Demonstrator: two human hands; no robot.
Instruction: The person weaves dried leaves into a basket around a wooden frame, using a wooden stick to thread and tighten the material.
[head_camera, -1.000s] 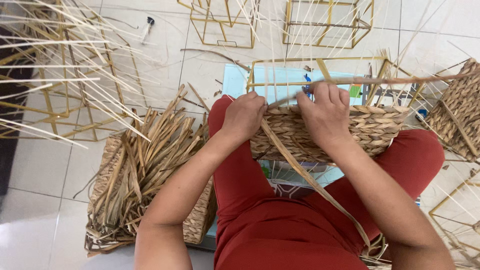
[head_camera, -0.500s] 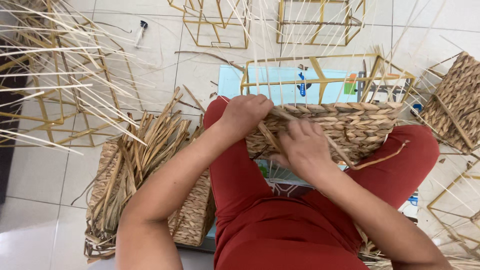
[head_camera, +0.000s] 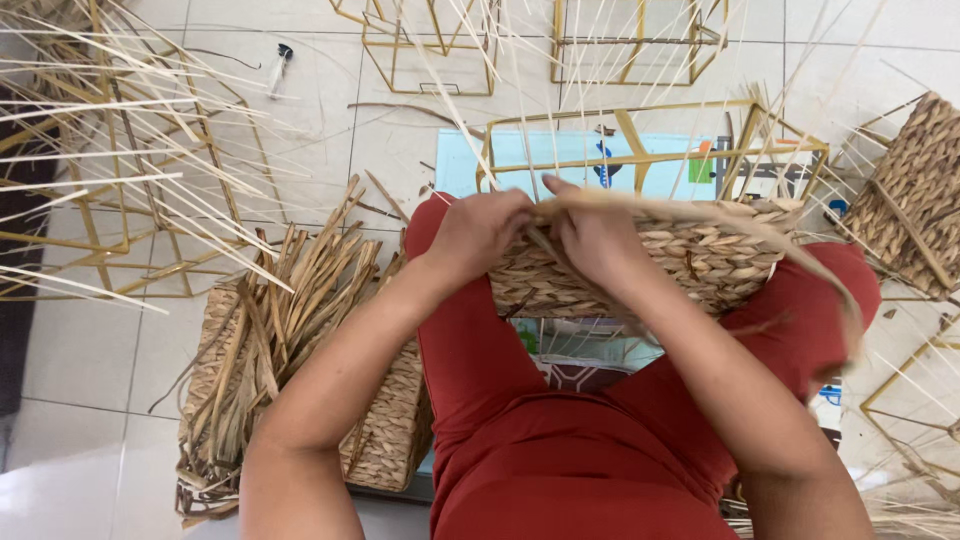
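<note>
Straw-coloured flat fibre strand (head_camera: 700, 212) runs from both hands across the top edge of the half-woven brown fibre basket on a gold metal frame (head_camera: 690, 262), which rests across the person's lap in red trousers (head_camera: 560, 440). The left hand (head_camera: 478, 232) is closed on the basket's upper edge at its nine o'clock end, fingers curled over the weave. The right hand (head_camera: 595, 238), just beside it at three o'clock, is closed around the strand, pinching it against the rim; the loose end arcs away towards four o'clock past the right knee. Thin pale upright stakes (head_camera: 520, 150) rise from the basket at twelve o'clock. At eight o'clock from the hands, a finished woven basket (head_camera: 395, 430) sits on the white tiled floor (head_camera: 90, 350), heaped with a bundle of dried tan leaf strips (head_camera: 290, 300). At ten o'clock stand bare gold wire frames (head_camera: 100, 240) bristling with pale stakes; more frames (head_camera: 430, 50) stand at twelve o'clock. Another woven basket (head_camera: 915, 190) lies at two o'clock.
</note>
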